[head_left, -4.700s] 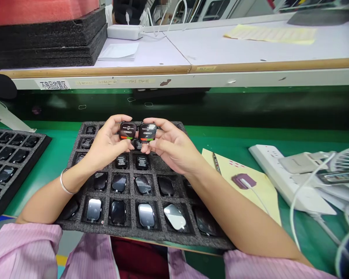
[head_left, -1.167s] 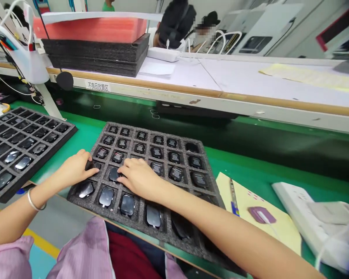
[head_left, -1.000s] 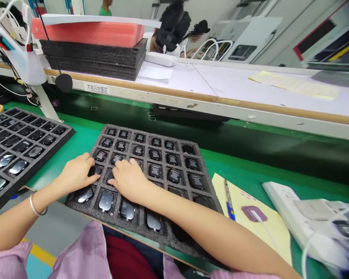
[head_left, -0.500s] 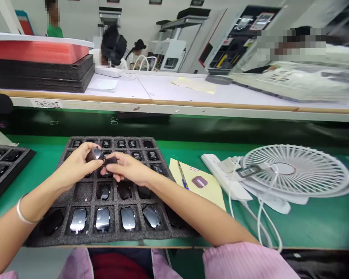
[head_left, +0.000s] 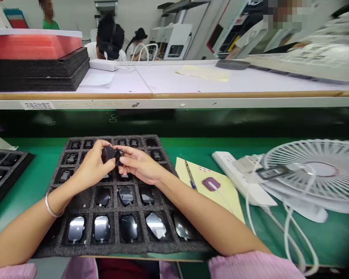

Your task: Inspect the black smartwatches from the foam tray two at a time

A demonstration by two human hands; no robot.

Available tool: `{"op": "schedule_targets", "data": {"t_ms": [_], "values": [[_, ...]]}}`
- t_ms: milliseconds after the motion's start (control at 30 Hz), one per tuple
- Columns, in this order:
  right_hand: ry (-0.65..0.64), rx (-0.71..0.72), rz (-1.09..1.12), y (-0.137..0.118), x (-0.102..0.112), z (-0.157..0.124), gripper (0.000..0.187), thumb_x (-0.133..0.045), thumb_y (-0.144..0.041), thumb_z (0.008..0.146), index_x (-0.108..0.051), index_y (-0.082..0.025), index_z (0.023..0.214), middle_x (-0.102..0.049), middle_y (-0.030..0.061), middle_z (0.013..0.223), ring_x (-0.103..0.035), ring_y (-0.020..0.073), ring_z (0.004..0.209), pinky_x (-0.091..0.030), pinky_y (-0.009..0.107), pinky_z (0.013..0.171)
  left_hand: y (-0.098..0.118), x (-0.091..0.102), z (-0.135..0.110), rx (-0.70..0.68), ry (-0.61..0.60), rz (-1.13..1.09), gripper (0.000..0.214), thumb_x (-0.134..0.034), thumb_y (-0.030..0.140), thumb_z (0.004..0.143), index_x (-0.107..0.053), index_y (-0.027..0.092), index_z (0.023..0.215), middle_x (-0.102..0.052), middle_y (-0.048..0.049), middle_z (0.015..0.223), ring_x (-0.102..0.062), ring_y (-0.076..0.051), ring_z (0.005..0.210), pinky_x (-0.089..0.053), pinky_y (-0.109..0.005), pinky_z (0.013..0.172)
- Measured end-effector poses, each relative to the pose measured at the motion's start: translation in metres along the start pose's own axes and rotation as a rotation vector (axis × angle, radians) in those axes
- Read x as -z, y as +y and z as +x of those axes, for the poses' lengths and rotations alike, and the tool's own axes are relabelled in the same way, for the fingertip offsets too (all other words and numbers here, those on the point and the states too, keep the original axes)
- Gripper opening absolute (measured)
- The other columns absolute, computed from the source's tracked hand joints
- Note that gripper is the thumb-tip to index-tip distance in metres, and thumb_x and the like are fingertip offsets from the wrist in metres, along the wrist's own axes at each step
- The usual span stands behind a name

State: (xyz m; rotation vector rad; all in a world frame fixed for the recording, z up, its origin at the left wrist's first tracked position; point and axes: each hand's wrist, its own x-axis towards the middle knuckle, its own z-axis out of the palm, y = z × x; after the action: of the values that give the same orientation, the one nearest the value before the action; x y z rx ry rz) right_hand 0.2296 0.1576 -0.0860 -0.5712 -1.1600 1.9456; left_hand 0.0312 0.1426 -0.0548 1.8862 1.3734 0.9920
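Observation:
My left hand is closed around a dark, glossy, rounded block that looks like a smartwatch case. My right hand pinches a small black part against the side of that case; fingers hide its exact shape. Both hands meet above the middle of a grey-black foam tray with square compartments. Similar watch cases lie in it, several with shiny screens upward in the front rows, such as the watch case. Those farther back show pale printed lines, like the watch case.
A second foam tray lies at the left edge. On the right are a yellow sheet with a craft knife and purple pad, a white power strip, cables and a fan. Foam sheets sit on the shelf.
The view has shifted, so the fan and yellow sheet appear farther right. The case in my left hand has turned from a bright reflecting face to a dark one. Both hands stay together.

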Motion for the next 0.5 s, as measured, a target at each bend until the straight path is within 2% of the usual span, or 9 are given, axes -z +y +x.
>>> {"op": "schedule_targets", "data": {"t_ms": [200, 300, 400, 500], "values": [[-0.013, 0.028, 0.042, 0.006, 0.007, -0.001, 0.057, -0.099, -0.037, 0.080, -0.071, -0.022, 0.127, -0.072, 0.0019, 0.102, -0.058, 0.0078, 0.062, -0.049, 0.021, 0.055, -0.011, -0.007, -0.001, 0.051, 0.027, -0.182, 0.038, -0.066, 0.033, 0.077, -0.050, 0.021, 0.109, -0.054, 0.0033, 0.081, -0.054, -0.017, 0.075, -0.043, -0.030, 0.069], [-0.011, 0.014, 0.070, 0.004, 0.008, -0.001, 0.056, -0.099, -0.038, 0.081, -0.072, -0.025, 0.128, -0.074, 0.0045, 0.111, -0.057, 0.0079, 0.064, -0.049, 0.022, 0.059, -0.016, -0.008, -0.001, 0.094, 0.051, -0.254, 0.042, -0.067, 0.028, 0.074, -0.052, 0.020, 0.112, -0.049, 0.0047, 0.077, -0.052, -0.017, 0.073, -0.041, -0.030, 0.068], [-0.026, -0.030, 0.105, 0.004, 0.009, -0.006, 0.054, -0.099, -0.036, 0.082, -0.073, -0.027, 0.129, -0.075, 0.0054, 0.115, -0.058, 0.0086, 0.066, -0.050, 0.023, 0.062, -0.019, -0.008, -0.002, 0.107, 0.063, -0.287, 0.040, -0.068, 0.028, 0.073, -0.055, 0.019, 0.110, -0.052, 0.0034, 0.079, -0.051, -0.016, 0.073, -0.039, -0.030, 0.067], [-0.030, -0.063, 0.130, 0.005, 0.009, -0.012, 0.055, -0.098, -0.035, 0.082, -0.073, -0.026, 0.131, -0.076, 0.0055, 0.114, -0.058, 0.0097, 0.068, -0.051, 0.023, 0.064, -0.019, -0.009, -0.004, 0.084, 0.081, -0.295, 0.039, -0.069, 0.027, 0.072, -0.056, 0.020, 0.107, -0.059, 0.0002, 0.089, -0.055, -0.017, 0.080, -0.041, -0.031, 0.073]]}}
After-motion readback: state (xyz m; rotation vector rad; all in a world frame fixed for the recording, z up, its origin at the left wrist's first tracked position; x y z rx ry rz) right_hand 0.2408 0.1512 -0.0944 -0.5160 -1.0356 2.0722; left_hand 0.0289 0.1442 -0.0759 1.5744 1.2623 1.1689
